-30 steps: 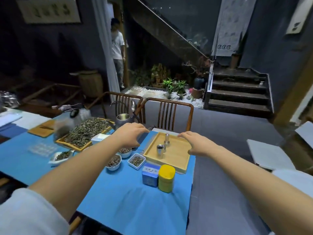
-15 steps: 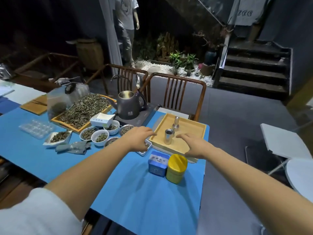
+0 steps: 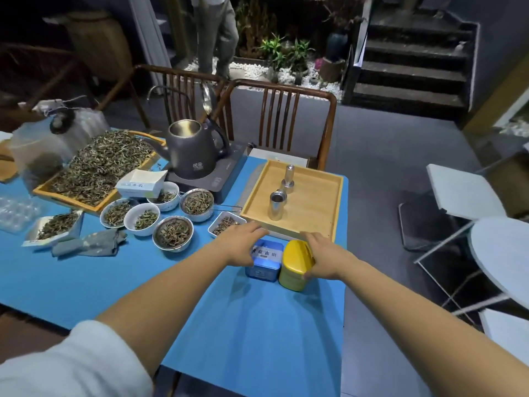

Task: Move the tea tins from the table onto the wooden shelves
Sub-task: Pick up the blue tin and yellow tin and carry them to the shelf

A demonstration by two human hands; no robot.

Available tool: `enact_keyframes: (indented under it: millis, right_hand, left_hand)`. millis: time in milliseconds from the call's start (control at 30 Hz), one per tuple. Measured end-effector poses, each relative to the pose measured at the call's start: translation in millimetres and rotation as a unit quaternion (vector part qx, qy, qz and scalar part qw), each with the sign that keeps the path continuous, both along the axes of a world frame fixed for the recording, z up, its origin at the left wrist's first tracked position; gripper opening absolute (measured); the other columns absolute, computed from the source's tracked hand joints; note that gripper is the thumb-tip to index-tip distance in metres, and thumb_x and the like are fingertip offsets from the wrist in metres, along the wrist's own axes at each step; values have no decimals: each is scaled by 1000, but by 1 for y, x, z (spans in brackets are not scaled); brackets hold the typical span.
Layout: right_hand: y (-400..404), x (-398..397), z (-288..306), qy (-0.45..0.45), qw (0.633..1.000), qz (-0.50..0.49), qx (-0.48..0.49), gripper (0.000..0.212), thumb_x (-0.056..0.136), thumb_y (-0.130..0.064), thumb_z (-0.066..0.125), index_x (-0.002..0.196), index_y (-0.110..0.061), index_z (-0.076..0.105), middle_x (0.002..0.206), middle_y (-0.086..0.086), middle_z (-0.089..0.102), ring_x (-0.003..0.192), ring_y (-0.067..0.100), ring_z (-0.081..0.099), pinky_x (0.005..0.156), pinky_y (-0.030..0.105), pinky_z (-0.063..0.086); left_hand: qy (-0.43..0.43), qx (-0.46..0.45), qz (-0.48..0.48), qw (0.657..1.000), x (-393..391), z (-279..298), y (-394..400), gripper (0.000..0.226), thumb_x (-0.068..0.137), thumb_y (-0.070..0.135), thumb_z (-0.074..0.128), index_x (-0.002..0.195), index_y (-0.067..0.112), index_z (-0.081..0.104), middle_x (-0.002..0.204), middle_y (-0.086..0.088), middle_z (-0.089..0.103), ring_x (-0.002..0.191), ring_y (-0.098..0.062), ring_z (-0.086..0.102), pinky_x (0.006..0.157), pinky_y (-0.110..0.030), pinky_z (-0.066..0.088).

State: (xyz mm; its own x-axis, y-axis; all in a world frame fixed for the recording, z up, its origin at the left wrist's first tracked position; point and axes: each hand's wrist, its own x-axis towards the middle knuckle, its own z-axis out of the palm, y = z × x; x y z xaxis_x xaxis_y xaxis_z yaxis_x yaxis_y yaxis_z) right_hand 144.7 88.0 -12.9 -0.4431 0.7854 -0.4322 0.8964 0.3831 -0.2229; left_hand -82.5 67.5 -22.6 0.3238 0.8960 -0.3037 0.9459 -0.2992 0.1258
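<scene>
We see the blue tin (image 3: 264, 262) and the yellow tin (image 3: 294, 266) standing upright side by side, touching or nearly so, on the blue table (image 3: 243, 333), just in front of the wooden tray (image 3: 315, 222). Our left hand (image 3: 242, 246) lies over the blue tin's left side, fingers fairly straight and spread across its far top edge; we cannot tell whether the thumb grips. Our right hand (image 3: 323, 257) wraps the yellow tin's right side, fingers curled over the lid's far edge and thumb low against the wall, holding it.

On the tray stand two small metal cylinders, an open cup (image 3: 277, 206) nearer us and a capped tube (image 3: 288, 179) behind it. Left of the tray sits a square dish (image 3: 226, 224) of leaves, then round bowls (image 3: 171, 233) of tea leaves and a strainer. Further left of the tray are a dark kettle (image 3: 194, 151) on its base, a white box (image 3: 141, 183), and a big flat tray of loose leaves (image 3: 97, 167). Behind the tray stand two wooden chairs (image 3: 286, 116); beyond them, plants and steps.
</scene>
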Motion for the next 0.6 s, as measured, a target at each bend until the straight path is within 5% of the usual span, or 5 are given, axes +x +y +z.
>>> enact_keyframes:
  millis: [267, 600]
  right_hand:
    - [-1, -5, -27, -7, 1000, -22, -6, 113, 71, -37, 76, 149, -19, -4, 151, 7, 22, 132, 29, 34, 100, 43, 42]
    - [7, -11, -35, -16, 1000, -20, -15, 112, 66, -36, 78, 148, -17, 5, 143, 7, 29, 130, 26, 33, 97, 41, 44]
  left_hand:
    - [35, -56, 12, 998, 6, -32, 14, 97, 77, 29, 70, 149, 20, 6, 158, -10, 3, 143, -28, 15, 112, -41, 21]
    - [48, -105, -9, 993, 5, -44, 26, 106, 72, 31, 75, 150, 23, 4, 158, -6, 10, 143, -24, 18, 112, -39, 20]
